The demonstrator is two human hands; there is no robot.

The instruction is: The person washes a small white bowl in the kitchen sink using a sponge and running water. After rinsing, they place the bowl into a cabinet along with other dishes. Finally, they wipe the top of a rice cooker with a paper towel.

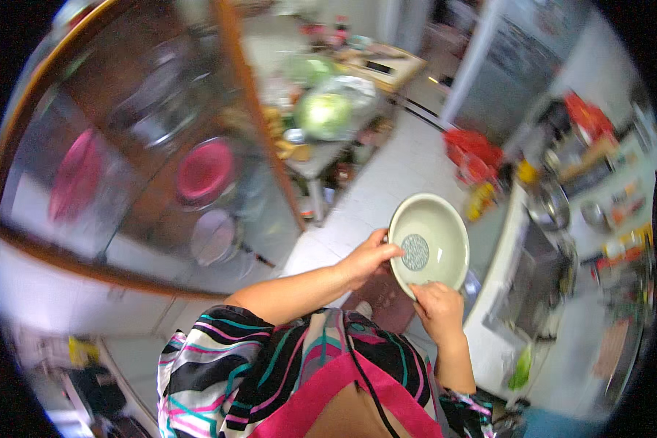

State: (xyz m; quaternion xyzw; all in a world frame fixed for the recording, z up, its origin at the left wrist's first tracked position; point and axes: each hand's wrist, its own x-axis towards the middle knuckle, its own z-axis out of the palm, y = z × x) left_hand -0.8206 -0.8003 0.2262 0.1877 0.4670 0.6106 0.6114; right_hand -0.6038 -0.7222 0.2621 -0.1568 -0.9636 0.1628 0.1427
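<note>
A pale cream bowl [448, 241] with a patterned round patch in its bottom is held out before me, its inside facing the camera. Nothing loose shows inside it. My left hand [368, 258] grips the left rim, the thumb on the inner side and the other fingers mostly hidden behind. At the bottom rim, my right hand [439, 307] holds on, fingers over the edge. Both hands are at the one bowl, above the pale tiled floor.
Left is a wood-framed glass cabinet [263, 148] with pink basins [205, 171]. Beyond it, a low table bears a green cabbage [324, 114]. Right, a counter [484, 284] holds a sink [525, 279], a metal bowl [548, 205] and a green leaf [521, 368]. Red plastic bags [473, 153] lie farther back.
</note>
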